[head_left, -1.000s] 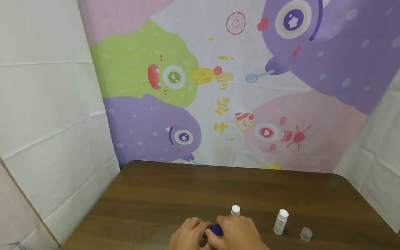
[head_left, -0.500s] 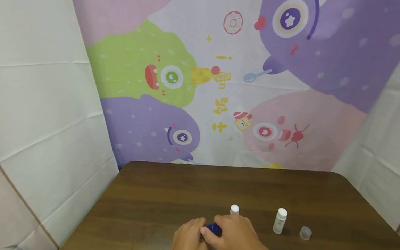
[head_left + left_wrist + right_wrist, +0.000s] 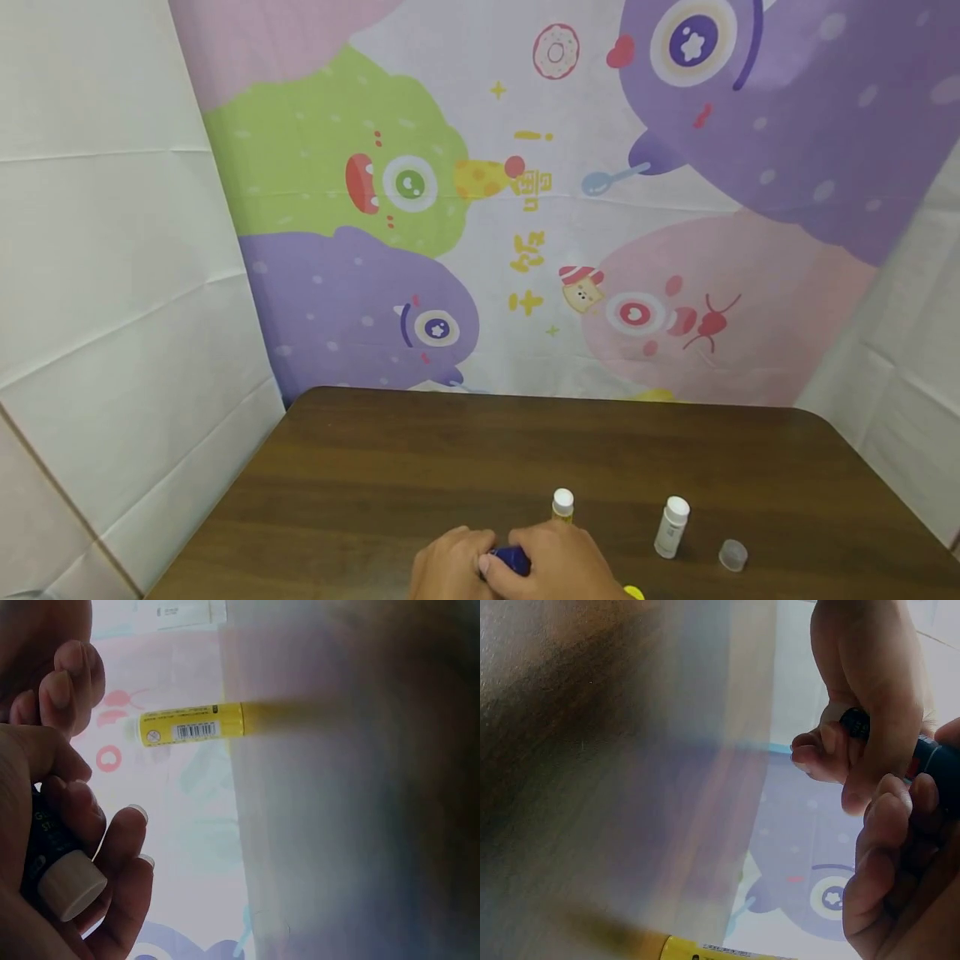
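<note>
Both hands meet near the table's front edge around a dark blue glue stick (image 3: 513,560). My left hand (image 3: 452,565) grips its body; in the left wrist view the pale end (image 3: 73,885) of the stick pokes out below the curled fingers. My right hand (image 3: 564,563) holds the other end, thumb across the blue part in the head view. Just beyond the right hand stands a yellow glue stick (image 3: 191,724) with a white top, partly hidden by that hand in the head view. The right wrist view shows the dark stick (image 3: 939,766) spanning both hands.
To the right, a white tube (image 3: 672,528) stands upright on the brown wooden table (image 3: 420,458). Beside it lies a small clear cap (image 3: 732,555). A yellow round thing (image 3: 633,592) peeks out at the bottom edge. A cartoon-printed cloth (image 3: 525,250) hangs behind the table.
The gap between the hands has narrowed, and a grey part once visible by the left fingers is covered. The yellow round thing has come into view beside the right wrist.
</note>
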`<state>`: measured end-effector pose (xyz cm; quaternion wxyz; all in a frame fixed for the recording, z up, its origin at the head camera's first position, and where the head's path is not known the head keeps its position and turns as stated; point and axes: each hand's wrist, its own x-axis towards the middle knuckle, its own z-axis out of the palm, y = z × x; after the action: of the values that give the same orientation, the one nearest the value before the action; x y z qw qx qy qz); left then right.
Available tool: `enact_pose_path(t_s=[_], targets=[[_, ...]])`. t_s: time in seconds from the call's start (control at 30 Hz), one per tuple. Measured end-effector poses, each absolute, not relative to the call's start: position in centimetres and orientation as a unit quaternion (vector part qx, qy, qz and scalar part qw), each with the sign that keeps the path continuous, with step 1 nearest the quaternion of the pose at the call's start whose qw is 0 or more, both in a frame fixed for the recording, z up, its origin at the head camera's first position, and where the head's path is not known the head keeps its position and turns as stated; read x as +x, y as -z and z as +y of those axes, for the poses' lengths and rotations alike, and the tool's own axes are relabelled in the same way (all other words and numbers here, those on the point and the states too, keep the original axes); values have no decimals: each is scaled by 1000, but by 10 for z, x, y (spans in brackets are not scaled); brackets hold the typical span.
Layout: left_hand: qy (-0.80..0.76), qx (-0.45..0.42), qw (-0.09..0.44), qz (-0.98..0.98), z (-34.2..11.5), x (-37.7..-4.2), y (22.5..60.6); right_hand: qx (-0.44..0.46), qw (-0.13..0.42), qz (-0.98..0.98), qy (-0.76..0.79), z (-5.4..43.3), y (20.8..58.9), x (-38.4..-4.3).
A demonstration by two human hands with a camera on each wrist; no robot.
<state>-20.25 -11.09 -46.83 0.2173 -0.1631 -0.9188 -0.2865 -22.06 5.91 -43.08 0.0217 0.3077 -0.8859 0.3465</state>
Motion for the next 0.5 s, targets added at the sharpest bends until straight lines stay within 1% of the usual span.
enact_pose_path(t_s=[0.2,0.5], targets=[[286,-177,229,-914,-112,-203,468,293,1,-885,-360,59,430,-220],[201,-215,343,-892,-119,-212,468,269,26,-888,-371,58,427,-215]])
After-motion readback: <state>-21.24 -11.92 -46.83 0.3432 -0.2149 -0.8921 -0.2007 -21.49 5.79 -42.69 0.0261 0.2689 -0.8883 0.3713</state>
